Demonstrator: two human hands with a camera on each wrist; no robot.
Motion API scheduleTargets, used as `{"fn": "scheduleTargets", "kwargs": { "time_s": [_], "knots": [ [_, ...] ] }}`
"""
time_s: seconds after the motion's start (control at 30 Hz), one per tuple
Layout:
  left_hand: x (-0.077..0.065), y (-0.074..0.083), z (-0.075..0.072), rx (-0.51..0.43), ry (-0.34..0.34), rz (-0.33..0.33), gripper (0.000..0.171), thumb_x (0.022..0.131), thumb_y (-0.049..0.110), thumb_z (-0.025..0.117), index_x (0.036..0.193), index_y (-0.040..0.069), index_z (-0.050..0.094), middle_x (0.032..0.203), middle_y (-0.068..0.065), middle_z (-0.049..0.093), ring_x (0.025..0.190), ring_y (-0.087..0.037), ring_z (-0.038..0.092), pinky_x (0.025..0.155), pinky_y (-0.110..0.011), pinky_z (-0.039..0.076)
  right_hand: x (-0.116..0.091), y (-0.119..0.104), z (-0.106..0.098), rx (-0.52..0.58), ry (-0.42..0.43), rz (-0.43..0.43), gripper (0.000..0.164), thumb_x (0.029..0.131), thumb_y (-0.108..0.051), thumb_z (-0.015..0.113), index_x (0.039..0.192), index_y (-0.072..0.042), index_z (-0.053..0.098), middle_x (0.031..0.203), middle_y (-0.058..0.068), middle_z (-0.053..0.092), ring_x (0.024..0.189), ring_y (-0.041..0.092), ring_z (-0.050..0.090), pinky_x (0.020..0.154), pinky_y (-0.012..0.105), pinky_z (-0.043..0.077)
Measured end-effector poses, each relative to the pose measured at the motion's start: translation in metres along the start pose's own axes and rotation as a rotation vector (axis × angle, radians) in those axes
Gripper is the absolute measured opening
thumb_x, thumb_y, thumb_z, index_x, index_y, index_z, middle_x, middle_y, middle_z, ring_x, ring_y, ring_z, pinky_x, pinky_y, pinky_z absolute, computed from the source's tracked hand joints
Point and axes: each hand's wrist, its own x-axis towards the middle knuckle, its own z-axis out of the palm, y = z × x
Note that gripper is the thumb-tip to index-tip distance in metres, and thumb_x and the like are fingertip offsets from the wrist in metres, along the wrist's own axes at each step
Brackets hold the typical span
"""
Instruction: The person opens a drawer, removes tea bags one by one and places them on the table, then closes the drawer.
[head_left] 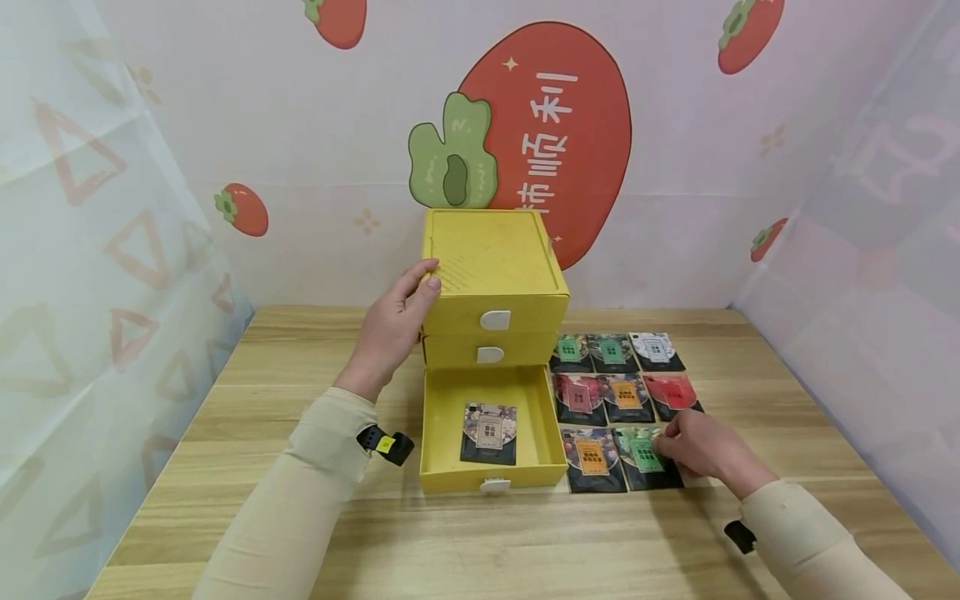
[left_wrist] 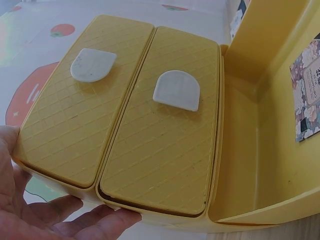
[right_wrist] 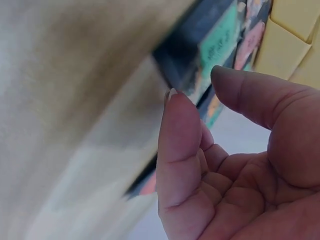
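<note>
A yellow drawer box (head_left: 495, 250) with white tab handles stands on the table, its bottom drawer (head_left: 442, 400) pulled out. Inside that drawer lies a dark sachet with a beige label (head_left: 489, 433). My left hand (head_left: 393, 325) rests against the box's left side near the top; in the left wrist view its fingers (left_wrist: 107, 222) touch the side wall. At the front right, my right hand (head_left: 708, 450) is over the right edge of a green-labelled sachet (head_left: 641, 467). A gap shows between thumb and forefinger in the right wrist view, with the sachet beyond them.
Several sachets lie in rows right of the box, including an orange-labelled sachet (head_left: 592, 462), a red-labelled one (head_left: 671, 393) and a white-labelled one (head_left: 655, 350). Behind the wooden table (head_left: 480, 550) hangs a printed backdrop (head_left: 322, 150).
</note>
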Motion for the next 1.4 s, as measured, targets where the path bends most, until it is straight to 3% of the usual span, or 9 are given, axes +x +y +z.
{"fn": "scheduleTargets", "kwargs": {
  "time_s": [0.13,0.33,0.47,0.57,0.6,0.77,1.0,1.27,1.4],
  "knots": [
    [-0.001,0.001,0.0,0.001,-0.002,0.0,0.058,0.106,0.064,0.042,0.159,0.039,0.043,0.165,0.004,0.041,0.151,-0.025,0.041,0.119,-0.056,0.037,-0.002,-0.007,-0.008,0.012,0.037,-0.011,0.029,0.098,-0.031,0.066,0.082,-0.007,0.065,0.063,0.002,0.059,0.058,0.017,0.054,0.056,0.031,0.04],
    [0.0,0.001,0.0,0.009,0.002,0.007,0.057,0.107,0.063,0.042,0.159,0.038,0.043,0.164,0.003,0.042,0.15,-0.026,0.042,0.118,-0.056,0.038,-0.008,-0.031,-0.022,0.009,0.118,-0.152,0.04,0.098,-0.029,0.068,0.066,-0.015,0.048,0.058,-0.003,0.047,0.053,0.014,0.046,0.053,0.031,0.031],
    [-0.001,0.001,0.0,0.013,0.004,0.007,0.057,0.107,0.063,0.042,0.159,0.038,0.043,0.165,0.003,0.042,0.15,-0.026,0.042,0.118,-0.056,0.038,-0.012,-0.057,-0.031,-0.011,0.128,-0.198,0.027,0.099,-0.033,0.066,0.092,-0.007,0.065,0.076,0.0,0.062,0.063,0.014,0.052,0.059,0.035,0.044],
    [-0.001,0.001,0.0,0.012,0.003,0.003,0.058,0.106,0.064,0.042,0.159,0.039,0.043,0.165,0.004,0.041,0.15,-0.025,0.041,0.118,-0.056,0.038,-0.015,-0.079,-0.034,-0.031,0.121,-0.207,0.04,0.099,-0.037,0.067,0.119,-0.002,0.068,0.103,0.006,0.073,0.077,0.015,0.063,0.07,0.039,0.055],
    [-0.001,0.001,0.0,0.013,0.004,0.003,0.058,0.106,0.064,0.042,0.159,0.039,0.043,0.165,0.004,0.041,0.15,-0.025,0.041,0.119,-0.056,0.038,-0.015,-0.086,-0.034,-0.034,0.122,-0.212,0.042,0.099,-0.038,0.066,0.121,-0.002,0.068,0.105,0.006,0.073,0.077,0.015,0.064,0.069,0.039,0.055],
    [-0.002,0.002,0.0,0.005,0.007,0.001,0.058,0.107,0.063,0.042,0.158,0.039,0.043,0.165,0.003,0.042,0.15,-0.026,0.042,0.119,-0.056,0.038,-0.013,-0.12,-0.028,-0.032,0.139,-0.245,0.036,0.099,-0.037,0.067,0.117,-0.006,0.069,0.097,0.003,0.071,0.071,0.016,0.06,0.063,0.032,0.053],
    [-0.002,0.001,0.001,0.005,0.014,0.001,0.057,0.106,0.064,0.042,0.158,0.039,0.044,0.163,0.004,0.044,0.149,-0.025,0.043,0.118,-0.055,0.038,-0.01,-0.16,-0.018,-0.081,0.136,-0.313,0.029,0.095,-0.03,0.074,0.113,-0.008,0.068,0.087,0.001,0.065,0.071,0.017,0.058,0.064,0.03,0.051],
    [-0.002,0.002,0.0,0.007,0.013,0.004,0.057,0.107,0.062,0.042,0.159,0.038,0.044,0.165,0.002,0.042,0.15,-0.027,0.042,0.118,-0.057,0.037,-0.004,-0.192,-0.001,-0.189,0.092,-0.365,0.045,0.095,-0.036,0.076,0.127,-0.006,0.068,0.106,0.003,0.073,0.084,0.016,0.066,0.081,0.038,0.059],
    [-0.002,0.002,0.0,0.005,0.011,-0.001,0.058,0.106,0.064,0.042,0.158,0.039,0.043,0.164,0.003,0.042,0.15,-0.025,0.042,0.119,-0.056,0.037,0.0,-0.202,0.009,-0.262,0.055,-0.375,0.048,0.092,-0.038,0.079,0.128,-0.008,0.069,0.108,0.003,0.075,0.084,0.017,0.068,0.081,0.041,0.06]
  ]
}}
